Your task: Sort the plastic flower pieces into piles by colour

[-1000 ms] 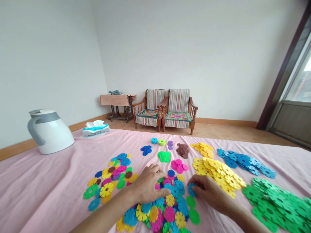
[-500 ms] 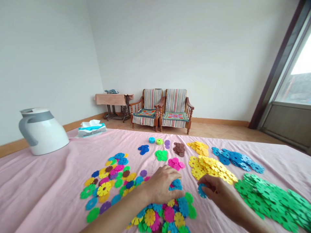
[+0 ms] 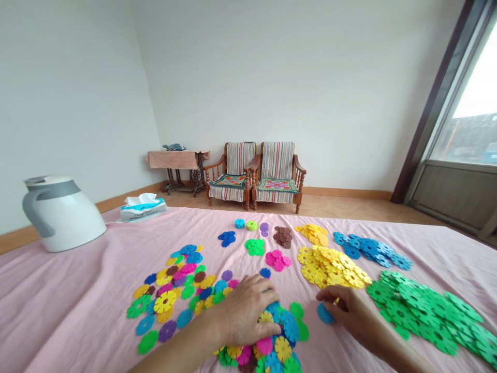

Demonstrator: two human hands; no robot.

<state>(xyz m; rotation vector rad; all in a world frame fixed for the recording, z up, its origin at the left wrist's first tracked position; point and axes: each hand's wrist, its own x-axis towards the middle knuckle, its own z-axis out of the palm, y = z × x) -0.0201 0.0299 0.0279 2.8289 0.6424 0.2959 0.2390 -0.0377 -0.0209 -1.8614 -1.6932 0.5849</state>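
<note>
My left hand [image 3: 250, 308] lies over a mixed heap of flower-shaped plastic discs [image 3: 282, 348], with its fingers stretched out and thumb apart. Just beyond its fingertips is a dark blue disc [image 3: 265, 272]. To the right, my right hand [image 3: 344, 305] has its thumb and fingers curled at a light blue disc [image 3: 325, 314], which looks pinched at its edge. A bit of yellow shows between those fingers; I cannot tell what it belongs to. Near this hand are a yellow pile [image 3: 330, 267] and a large green pile [image 3: 419, 305] of the same discs.
Farther back lie blue [image 3: 373, 249], brown [image 3: 283, 237], pink [image 3: 278, 260] and bright green [image 3: 254, 247] piles. Scattered mixed discs [image 3: 165, 301] spread to the left. A white jug [image 3: 73, 220] and tissue box [image 3: 143, 208] stand at the left on the pink cloth [image 3: 77, 300].
My left hand has moved left and slightly down, and a dark blue disc now shows beyond it. The light blue disc at my right hand has dropped slightly and is turned differently.
</note>
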